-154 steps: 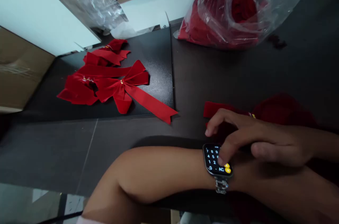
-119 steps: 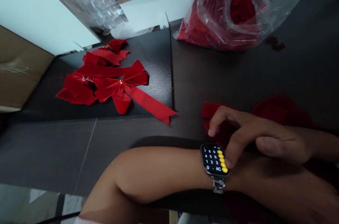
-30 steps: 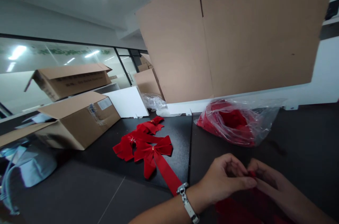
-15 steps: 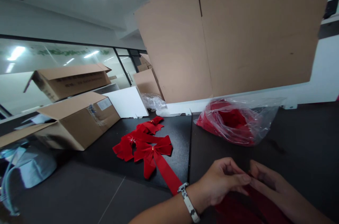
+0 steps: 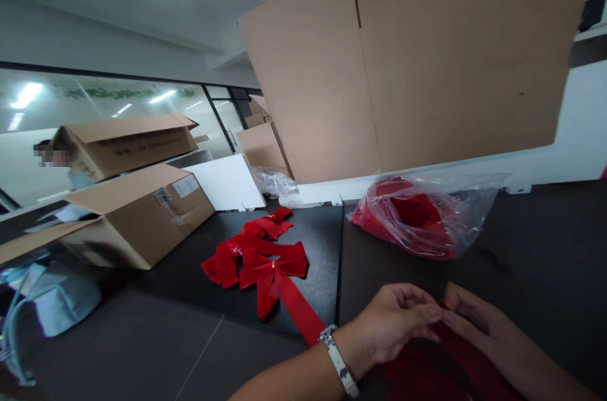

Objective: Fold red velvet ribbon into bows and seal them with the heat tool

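Note:
Both of my hands meet low at the right, over the dark table. My left hand [image 5: 396,325], with a white watch band at the wrist, pinches a dark red ribbon [image 5: 427,366]. Closed on the same ribbon is my right hand [image 5: 484,322], fingertips almost touching the left ones. The ribbon hangs below them in shadow, and its lower part leaves the view. Left of my hands lie several red bows [image 5: 274,266] with gold ties, one long tail running down to my left wrist. Beyond my hands sits a clear plastic bag [image 5: 467,224] of red fabric.
An opened cardboard box [image 5: 142,224] stands on the left of the table [image 5: 199,338], with another box [image 5: 137,141] behind it. A light blue bag [image 5: 66,300] lies at the left edge. Large cardboard sheets [image 5: 427,72] rise at the back. Someone's head [image 5: 54,153] shows far left.
My fingertips have drawn slightly apart, and a bit more of the ribbon shows between them. A person's head has appeared behind the far-left box.

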A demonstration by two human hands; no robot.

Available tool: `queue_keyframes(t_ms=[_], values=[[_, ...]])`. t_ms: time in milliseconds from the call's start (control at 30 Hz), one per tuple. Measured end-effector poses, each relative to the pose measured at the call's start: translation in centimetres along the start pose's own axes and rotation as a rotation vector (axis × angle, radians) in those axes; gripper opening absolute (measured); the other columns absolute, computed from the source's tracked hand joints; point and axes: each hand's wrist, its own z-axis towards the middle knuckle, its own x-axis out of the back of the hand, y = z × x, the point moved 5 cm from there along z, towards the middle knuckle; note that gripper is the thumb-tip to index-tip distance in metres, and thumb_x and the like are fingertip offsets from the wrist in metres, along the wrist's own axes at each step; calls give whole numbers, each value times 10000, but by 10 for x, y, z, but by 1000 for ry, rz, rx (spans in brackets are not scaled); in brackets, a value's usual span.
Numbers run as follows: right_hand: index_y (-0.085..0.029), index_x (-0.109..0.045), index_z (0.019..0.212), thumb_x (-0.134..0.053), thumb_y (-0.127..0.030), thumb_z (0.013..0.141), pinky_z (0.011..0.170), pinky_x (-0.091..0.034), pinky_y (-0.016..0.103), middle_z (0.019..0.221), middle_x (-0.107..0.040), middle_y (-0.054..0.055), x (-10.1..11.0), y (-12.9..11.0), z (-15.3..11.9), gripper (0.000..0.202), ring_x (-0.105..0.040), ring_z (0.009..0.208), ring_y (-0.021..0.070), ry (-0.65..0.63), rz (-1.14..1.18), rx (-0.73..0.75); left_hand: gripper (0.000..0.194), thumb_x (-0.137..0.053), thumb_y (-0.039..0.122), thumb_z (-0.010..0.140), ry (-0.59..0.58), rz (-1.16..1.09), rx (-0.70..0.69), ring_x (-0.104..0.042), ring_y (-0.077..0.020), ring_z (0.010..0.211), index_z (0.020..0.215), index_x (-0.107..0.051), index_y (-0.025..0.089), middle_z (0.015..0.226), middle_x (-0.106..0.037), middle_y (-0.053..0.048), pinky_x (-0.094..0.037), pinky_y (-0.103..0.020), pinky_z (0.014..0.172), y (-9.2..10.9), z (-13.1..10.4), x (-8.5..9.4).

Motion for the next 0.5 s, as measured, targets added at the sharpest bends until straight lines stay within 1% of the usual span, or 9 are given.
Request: queue_keyframes(t_ms=[33,100,133,200,300,400,500], values=[[-205,-455,640,-540,-679,709,554,-445,251,624,-517,10,-1,0,0,487,-502,592,151,-10,12,3,626,-863,440,419,3,46,-29,-516,-27,541,784,-521,63,668,-526,13,-455,-150,538,2,0,-1],[-205,-465,672,-532,-656,744,558,-451,250,653,-535,15,-1,0,1,462,-513,614,152,-29,36,15,558,-811,457,527,15,176,-106,-494,-23,538,808,-520,73,673,-514,18,-411,-151,534,8,-2,-2],[-204,-473,685,-537,-641,753,559,-453,250,661,-536,15,-1,0,1,447,-518,624,154,-32,41,23,497,-779,428,591,21,254,-158,-489,-20,561,837,-533,73,692,-518,14,-392,-147,551,12,-4,-3],[-200,-496,701,-564,-615,750,575,-462,254,670,-532,16,1,-1,3,424,-524,645,157,-20,36,42,353,-703,322,705,22,413,-261,-472,-13,628,921,-574,75,743,-527,2,-364,-142,605,19,-7,-5],[-193,-539,733,-605,-583,733,632,-484,273,703,-547,26,2,-2,5,396,-541,692,168,-32,31,60,201,-584,183,791,72,578,-363,-446,-24,724,963,-621,85,804,-530,-14,-347,-149,679,28,-12,-6],[-186,-548,724,-585,-570,763,634,-481,270,705,-558,28,-3,0,3,388,-538,680,162,-119,36,25,152,-476,106,824,173,575,-344,-432,-28,720,917,-594,78,794,-505,-9,-334,-153,669,31,-13,-2],[-184,-549,721,-546,-564,801,605,-467,251,694,-555,22,-5,3,1,389,-527,653,150,-146,27,-18,136,-417,76,836,185,507,-286,-405,-23,672,913,-529,83,774,-472,6,-318,-150,628,28,-11,0]])
